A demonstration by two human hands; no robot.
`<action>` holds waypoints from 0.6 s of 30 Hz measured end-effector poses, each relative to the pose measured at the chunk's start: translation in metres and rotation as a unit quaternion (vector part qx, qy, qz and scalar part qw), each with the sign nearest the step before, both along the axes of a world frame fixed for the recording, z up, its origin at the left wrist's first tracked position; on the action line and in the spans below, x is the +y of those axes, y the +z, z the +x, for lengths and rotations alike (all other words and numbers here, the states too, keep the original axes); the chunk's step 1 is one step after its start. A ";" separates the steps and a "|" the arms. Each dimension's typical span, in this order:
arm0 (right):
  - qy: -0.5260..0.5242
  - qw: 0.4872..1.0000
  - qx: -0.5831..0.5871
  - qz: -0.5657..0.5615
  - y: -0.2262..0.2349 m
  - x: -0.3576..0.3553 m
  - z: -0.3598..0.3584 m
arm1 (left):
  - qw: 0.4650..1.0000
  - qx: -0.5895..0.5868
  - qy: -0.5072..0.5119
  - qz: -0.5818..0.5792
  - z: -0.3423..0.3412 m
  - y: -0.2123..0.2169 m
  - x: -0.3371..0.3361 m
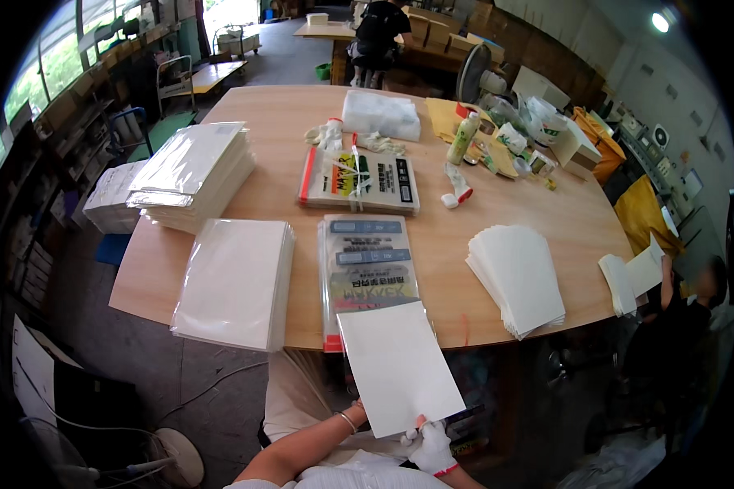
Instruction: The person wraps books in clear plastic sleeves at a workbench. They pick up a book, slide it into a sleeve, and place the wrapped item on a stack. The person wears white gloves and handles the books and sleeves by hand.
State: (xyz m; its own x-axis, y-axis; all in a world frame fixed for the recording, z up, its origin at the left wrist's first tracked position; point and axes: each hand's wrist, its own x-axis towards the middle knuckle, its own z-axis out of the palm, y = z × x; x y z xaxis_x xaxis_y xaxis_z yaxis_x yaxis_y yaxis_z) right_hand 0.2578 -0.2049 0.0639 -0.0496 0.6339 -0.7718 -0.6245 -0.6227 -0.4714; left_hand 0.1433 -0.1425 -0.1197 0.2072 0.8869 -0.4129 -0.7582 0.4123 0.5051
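A white paper sheet (399, 371), or a thin pile of them, slants over the table's front edge. My right hand (430, 447), in a white glove with bare fingertips showing, pinches its lower edge with the thumb on top. My left hand (358, 407) is at the sheet's left edge; its fingers are hidden beneath, so their grip does not show. The sheet's far end overlaps a pile of clear printed plastic bags (371, 281). To the left stands a stack of white sheets in glossy clear covers (232, 281). A fanned stack of white sheets (520, 277) lies to the right.
Farther back are a taller glossy stack (196, 167), a tied bundle of printed bags (363, 181), work gloves (326, 136) and a bottle (463, 138). A person (685, 318) handles white sheets at the right edge. Another person (381, 37) sits at a far table.
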 end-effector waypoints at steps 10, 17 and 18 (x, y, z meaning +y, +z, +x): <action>-0.018 0.976 0.198 0.086 -0.083 0.136 -0.039 | 0.983 0.175 0.034 0.047 -0.010 0.023 0.015; 0.248 0.959 0.060 0.127 -0.055 0.117 -0.002 | 0.983 0.181 0.016 -0.037 -0.079 0.069 0.006; 0.323 0.928 -0.050 0.181 -0.050 0.113 -0.008 | 0.977 0.212 0.013 -0.029 -0.092 0.064 0.007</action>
State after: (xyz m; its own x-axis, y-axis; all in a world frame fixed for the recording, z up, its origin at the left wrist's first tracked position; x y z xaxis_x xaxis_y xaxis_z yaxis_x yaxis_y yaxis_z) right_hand 0.2499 -0.0917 0.0137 -0.4489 0.7150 -0.5360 -0.1176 -0.6419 -0.7577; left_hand 0.0510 -0.1357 -0.0558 -0.0151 0.8621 -0.5066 -0.4957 0.4335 0.7526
